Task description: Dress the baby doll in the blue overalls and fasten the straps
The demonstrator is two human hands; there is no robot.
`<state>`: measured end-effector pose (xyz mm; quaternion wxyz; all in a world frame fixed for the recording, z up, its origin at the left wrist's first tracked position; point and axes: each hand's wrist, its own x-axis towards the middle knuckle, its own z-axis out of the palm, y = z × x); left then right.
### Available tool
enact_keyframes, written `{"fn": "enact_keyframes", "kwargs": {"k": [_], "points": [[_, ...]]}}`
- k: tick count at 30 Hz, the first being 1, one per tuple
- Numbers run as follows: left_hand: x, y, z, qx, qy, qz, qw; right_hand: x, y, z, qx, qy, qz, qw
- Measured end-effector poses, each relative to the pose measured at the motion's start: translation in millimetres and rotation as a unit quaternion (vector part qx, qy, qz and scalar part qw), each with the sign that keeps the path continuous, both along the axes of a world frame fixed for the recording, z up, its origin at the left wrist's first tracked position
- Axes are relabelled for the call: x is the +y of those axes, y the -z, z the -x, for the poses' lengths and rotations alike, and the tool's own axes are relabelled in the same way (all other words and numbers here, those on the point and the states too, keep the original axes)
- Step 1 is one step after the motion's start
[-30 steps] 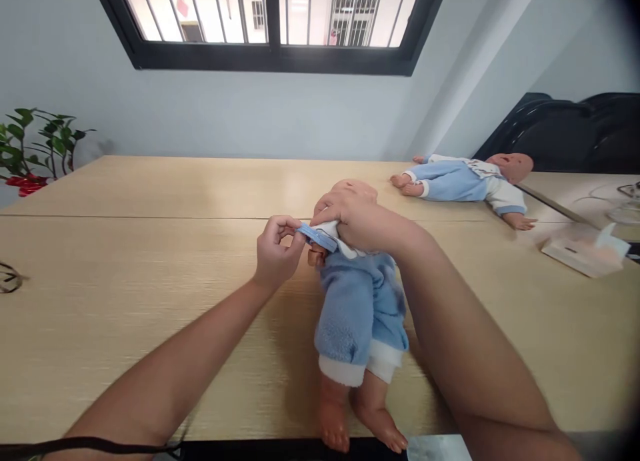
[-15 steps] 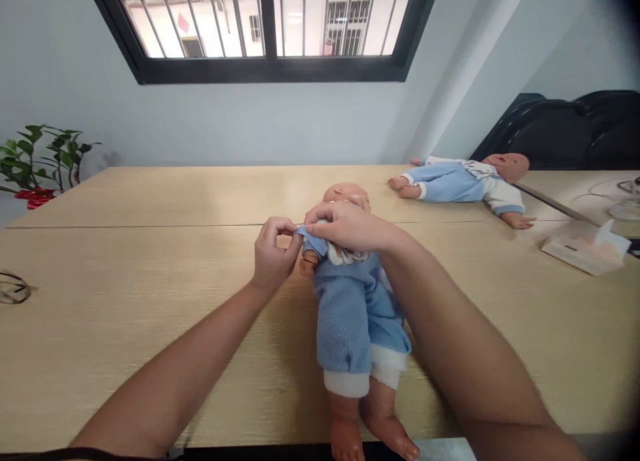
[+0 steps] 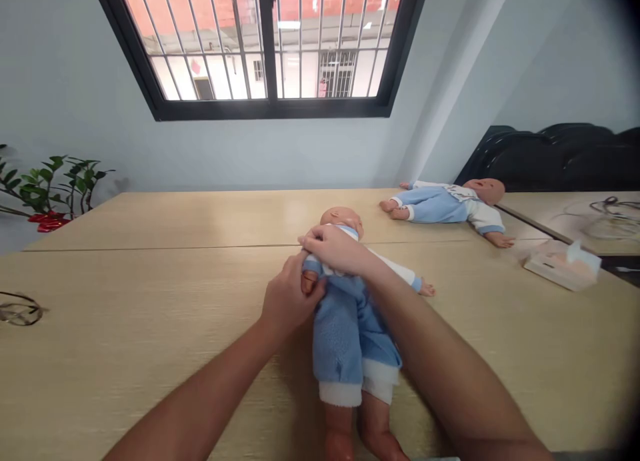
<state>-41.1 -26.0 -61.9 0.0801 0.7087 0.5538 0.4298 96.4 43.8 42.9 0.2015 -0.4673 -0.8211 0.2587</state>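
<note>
A baby doll (image 3: 337, 321) in blue fleece trousers with white cuffs and a white top lies on its back before me, head away from me. My left hand (image 3: 290, 293) is closed around the doll's forearm on the left side, its thumb by the small doll hand (image 3: 309, 281). Over the doll's chest and shoulder reaches my right hand (image 3: 336, 248), its fingers pinched on the upper sleeve there. Part of the chest is hidden under it. The doll's other arm (image 3: 403, 273) sticks out to the right from behind my right forearm.
A second doll (image 3: 440, 202) in similar clothes lies at the back right of the wooden table (image 3: 190, 294). Nearer stands a tissue box (image 3: 560, 266). Eyeglasses (image 3: 21, 311) rest at the left edge. Cables (image 3: 617, 214) lie far right, a potted plant (image 3: 55, 188) far left.
My view has tipped upward. My left hand has gone from pinching the blue sleeve cuff to wrapping the doll's forearm. The doll's right-side arm now shows.
</note>
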Motion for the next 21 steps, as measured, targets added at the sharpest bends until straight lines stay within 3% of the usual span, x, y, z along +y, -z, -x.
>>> {"fn": "enact_keyframes", "kwargs": {"k": [2,4,7,13,21], "points": [[-3,-1.4,0,-0.018,0.007,0.055,0.998,-4,2.7,4,-0.024,0.01,-0.06,0.998],[-4,-2.6,8,-0.042,0.053,0.075,0.995,-5,3.3,5,-0.027,0.024,-0.088,0.996],[-3,-3.2,27,-0.065,0.11,0.073,0.989,0,-2.5,4,-0.048,0.042,-0.048,0.997],[2,-1.3,55,-0.041,0.157,0.056,0.985,25,-24.0,15,-0.193,0.093,0.029,0.976],[6,-2.2,69,0.006,0.195,0.059,0.979,36,-26.2,57,-0.282,0.059,0.048,0.956]]}}
